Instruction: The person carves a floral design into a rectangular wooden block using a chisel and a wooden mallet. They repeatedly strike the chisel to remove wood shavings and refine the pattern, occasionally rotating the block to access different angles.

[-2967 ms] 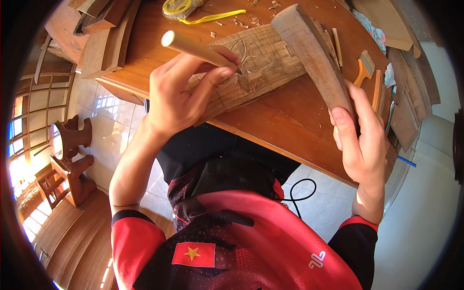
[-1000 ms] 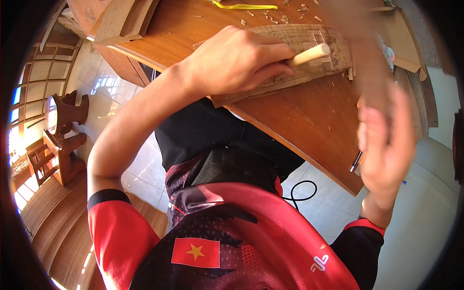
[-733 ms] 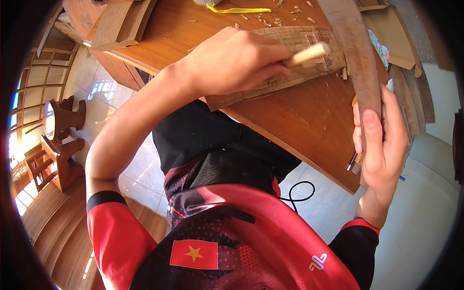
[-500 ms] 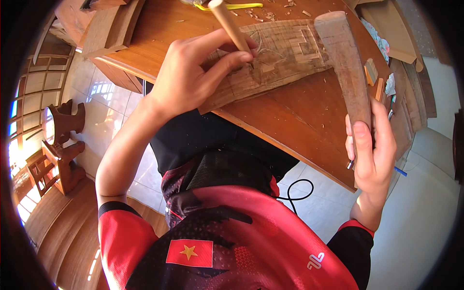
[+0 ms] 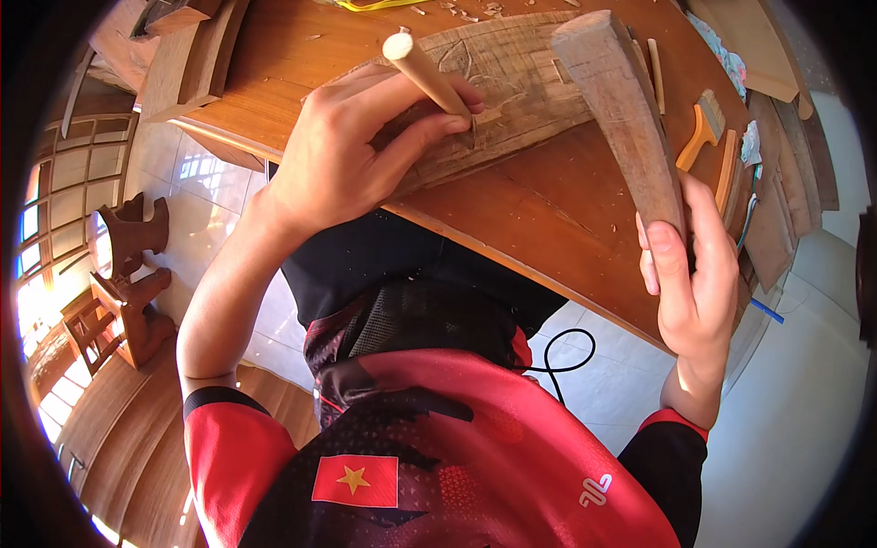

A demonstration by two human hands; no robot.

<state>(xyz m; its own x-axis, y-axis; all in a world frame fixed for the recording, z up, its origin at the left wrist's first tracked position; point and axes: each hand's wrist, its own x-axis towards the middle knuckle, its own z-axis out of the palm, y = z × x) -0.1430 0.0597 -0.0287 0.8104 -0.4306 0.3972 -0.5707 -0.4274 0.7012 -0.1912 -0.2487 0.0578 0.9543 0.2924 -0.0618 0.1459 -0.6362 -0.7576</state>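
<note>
My left hand (image 5: 343, 160) is closed on the round, pale wooden handle of a chisel (image 5: 425, 73). The chisel leans, its tip down at a wooden board (image 5: 521, 100) with carved lines and shallow cuts; my fingers partly hide where the blade meets the wood. On the right, my right hand (image 5: 690, 274) grips the narrow lower end of a wooden mallet (image 5: 621, 119), a tapered club that thickens toward its far end. The mallet's head is raised over the board's right end, apart from the chisel, and covers part of the carving.
The board lies slantwise on a brown wooden table (image 5: 548, 219), wood chips (image 5: 470, 13) beyond it. A brush (image 5: 702, 132) with an orange handle lies right of the mallet. A yellow item (image 5: 379, 5) is at the far edge. Wooden stools (image 5: 128, 233) stand on the left floor.
The mallet in my right hand has moved a little left, uncovering more of the brush. The chisel's top has shifted slightly left and nearer. My left hand keeps its hold.
</note>
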